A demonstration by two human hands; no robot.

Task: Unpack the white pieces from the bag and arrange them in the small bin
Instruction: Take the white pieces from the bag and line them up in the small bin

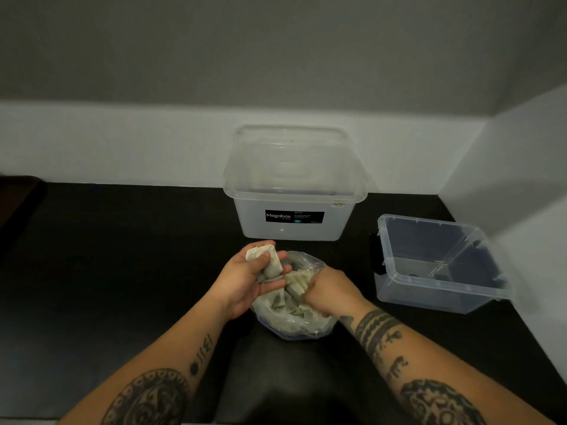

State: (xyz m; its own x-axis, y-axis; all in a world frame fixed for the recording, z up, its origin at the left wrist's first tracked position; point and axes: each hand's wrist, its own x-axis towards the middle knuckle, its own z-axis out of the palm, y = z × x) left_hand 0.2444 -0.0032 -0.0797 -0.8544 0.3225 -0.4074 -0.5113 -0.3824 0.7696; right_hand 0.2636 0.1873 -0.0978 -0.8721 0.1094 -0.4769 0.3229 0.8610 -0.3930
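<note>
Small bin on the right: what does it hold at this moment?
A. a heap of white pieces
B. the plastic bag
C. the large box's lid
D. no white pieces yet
D: nothing white lies in the small bin; the white pieces are in the left hand and the bag, where the right hand grips some.

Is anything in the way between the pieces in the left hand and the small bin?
Only the right hand, down in the bag, lies between the pieces in the left hand and the bin, whose top is open. Nothing else visible.
</note>
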